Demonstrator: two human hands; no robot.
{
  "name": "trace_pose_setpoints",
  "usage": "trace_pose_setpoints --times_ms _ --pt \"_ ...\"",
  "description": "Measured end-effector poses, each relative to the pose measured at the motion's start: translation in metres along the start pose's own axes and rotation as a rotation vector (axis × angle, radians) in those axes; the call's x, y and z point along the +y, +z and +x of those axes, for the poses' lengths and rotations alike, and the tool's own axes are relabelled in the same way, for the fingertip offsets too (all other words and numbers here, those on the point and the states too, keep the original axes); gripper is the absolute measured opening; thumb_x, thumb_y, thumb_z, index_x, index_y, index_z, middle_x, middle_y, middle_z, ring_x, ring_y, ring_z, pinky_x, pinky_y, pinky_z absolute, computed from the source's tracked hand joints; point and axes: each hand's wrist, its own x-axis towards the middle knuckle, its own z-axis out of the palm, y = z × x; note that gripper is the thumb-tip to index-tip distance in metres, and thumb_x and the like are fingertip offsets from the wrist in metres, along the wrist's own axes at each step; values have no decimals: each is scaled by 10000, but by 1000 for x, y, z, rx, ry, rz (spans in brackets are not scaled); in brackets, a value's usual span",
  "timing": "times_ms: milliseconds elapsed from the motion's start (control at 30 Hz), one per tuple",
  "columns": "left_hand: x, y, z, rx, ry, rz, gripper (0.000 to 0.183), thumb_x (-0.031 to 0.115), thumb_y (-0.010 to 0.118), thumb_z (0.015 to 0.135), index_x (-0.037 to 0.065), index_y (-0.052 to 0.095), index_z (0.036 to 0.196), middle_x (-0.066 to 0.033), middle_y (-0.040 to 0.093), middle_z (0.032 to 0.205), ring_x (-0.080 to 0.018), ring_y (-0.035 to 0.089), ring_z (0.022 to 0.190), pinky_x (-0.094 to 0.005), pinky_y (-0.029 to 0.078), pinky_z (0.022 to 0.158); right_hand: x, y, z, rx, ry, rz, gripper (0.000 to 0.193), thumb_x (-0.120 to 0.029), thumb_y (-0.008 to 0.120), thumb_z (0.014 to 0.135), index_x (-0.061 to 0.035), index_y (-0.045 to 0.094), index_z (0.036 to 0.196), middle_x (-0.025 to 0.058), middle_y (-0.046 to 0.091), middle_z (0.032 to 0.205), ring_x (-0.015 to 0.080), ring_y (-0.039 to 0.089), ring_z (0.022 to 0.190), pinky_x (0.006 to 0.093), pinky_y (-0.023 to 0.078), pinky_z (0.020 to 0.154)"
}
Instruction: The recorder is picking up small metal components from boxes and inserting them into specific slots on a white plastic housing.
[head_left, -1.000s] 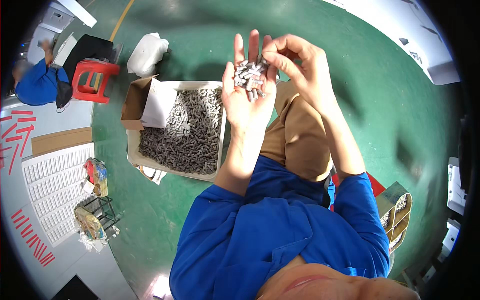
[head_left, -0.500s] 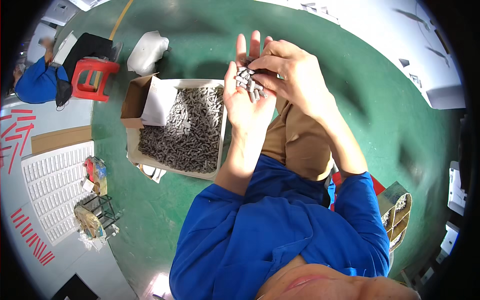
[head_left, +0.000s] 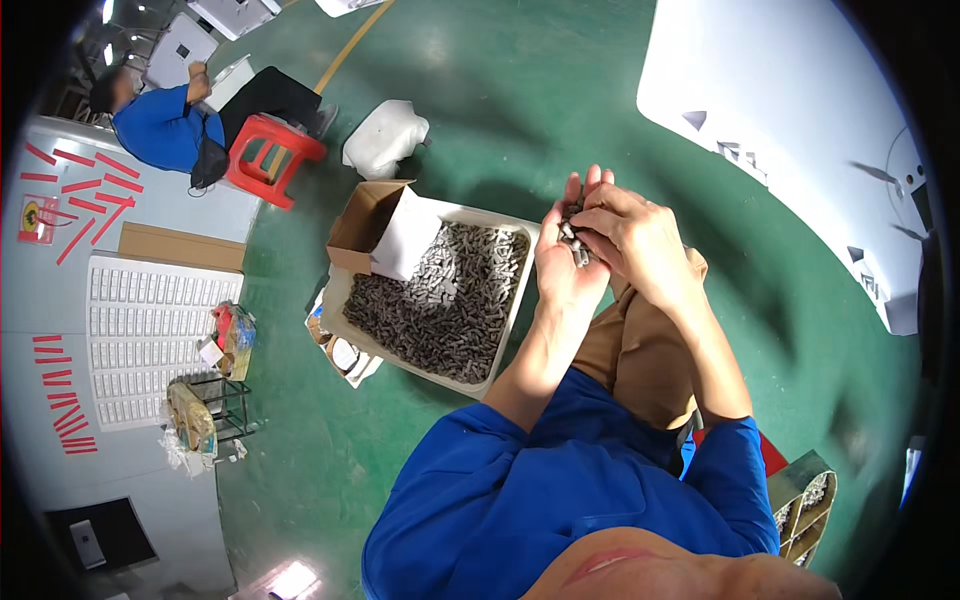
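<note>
My left hand [head_left: 568,285] is cupped palm up beside the right edge of the white tray, with several short grey cylindrical pieces [head_left: 579,256] lying in it. Over that palm, my right hand [head_left: 648,245] reaches in with thumb and fingertips closed together among the pieces. What exactly sits between those fingertips is hidden. The tray [head_left: 513,325] stands on my left, filled with a heap of the same small grey cylinders [head_left: 430,335]. An opened cardboard box [head_left: 362,222] with a white flap rests on the tray's far left corner.
Beyond the tray lies a white bundle [head_left: 388,138]. A seated person in blue [head_left: 165,130] is at the far left by a red stool [head_left: 268,150]. A divided container [head_left: 805,500] with small pieces stands at my lower right. White surfaces [head_left: 770,110] line the far right.
The view has shifted, so the tray, stool and hands appear farther right and lower. My right fingers still work over the left palm; the left fingers look more curled around the pieces.
</note>
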Motion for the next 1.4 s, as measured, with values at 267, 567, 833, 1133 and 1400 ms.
trace_pose_setpoints --times_ms 267,567,833,1133,1400 --pt "-3 -11 3 -44 -8 53 413 204 254 971 36 546 1212 -141 472 1351 -271 352 1320 -413 230 1130 0 -4 -4 -65 -116 -183 147 -43 657 639 -11 643 782 71 614 868 238 623 795 338 530 664" --pt "-12 -2 -7 25 -4 -4 380 224 260 992 32 520 1191 -147 523 1282 -285 413 1270 -388 318 1094 -7 -5 -8 76 -62 -5 181 -30 681 688 -31 574 833 85 607 823 281 624 757 351 519 634" --pt "10 -37 -2 154 -3 -44 232 255 431 969 93 596 945 -47 616 962 -186 580 957 -346 481 893 -16 11 -9 29 93 183 139 -10 670 765 -7 596 883 111 602 846 256 605 710 340 496 635" --pt "18 -30 -12 190 138 30 271 291 464 953 78 575 829 -69 610 850 -176 579 760 -290 495 681 -9 45 -25 399 189 558 252 -16 620 777 -11 636 1028 102 612 1093 185 572 1000 322 468 868" --pt "18 -30 -25 -321 883 1677 50 -8 603 789 -44 630 810 -139 652 833 -229 634 820 -301 483 742 -12 110 -51 407 771 1948 414 -293 416 968 10 478 1244 118 505 1243 210 482 1147 360 399 979"
